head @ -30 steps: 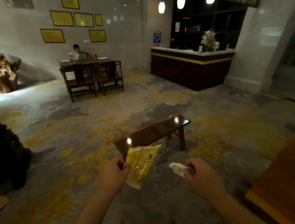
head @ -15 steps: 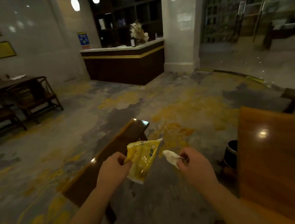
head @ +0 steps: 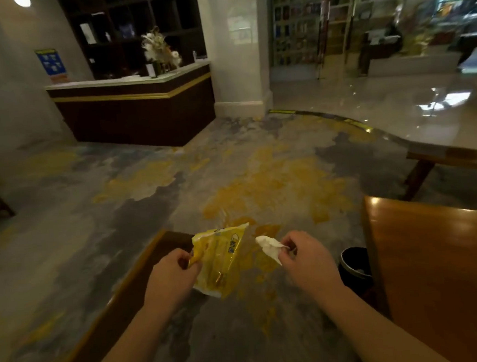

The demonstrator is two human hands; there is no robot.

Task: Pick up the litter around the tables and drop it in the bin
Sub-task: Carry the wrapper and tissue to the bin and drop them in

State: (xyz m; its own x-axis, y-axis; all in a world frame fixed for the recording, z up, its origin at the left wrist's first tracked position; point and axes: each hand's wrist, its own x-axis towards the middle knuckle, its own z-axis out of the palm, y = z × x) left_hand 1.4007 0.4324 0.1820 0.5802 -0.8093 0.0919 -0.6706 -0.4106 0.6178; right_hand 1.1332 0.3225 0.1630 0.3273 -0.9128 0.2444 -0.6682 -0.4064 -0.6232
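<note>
My left hand (head: pixel 172 274) pinches a yellow snack wrapper (head: pixel 220 260) by its edge. My right hand (head: pixel 309 256) is closed on a crumpled white tissue (head: pixel 269 245). A black bin (head: pixel 355 267) stands just beside the wooden table (head: pixel 444 273).

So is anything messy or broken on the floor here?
Nothing looks broken or spilled. The yellow patches on the carpet are its pattern. The only litter showing is held: a yellow wrapper in the left hand and a crumpled tissue in the right hand, near the bin.

A hotel-like lobby: reception counter (head: pixel 131 109), patterned carpet (head: pixel 230 167), wooden tables (head: pixel 444 273)
</note>
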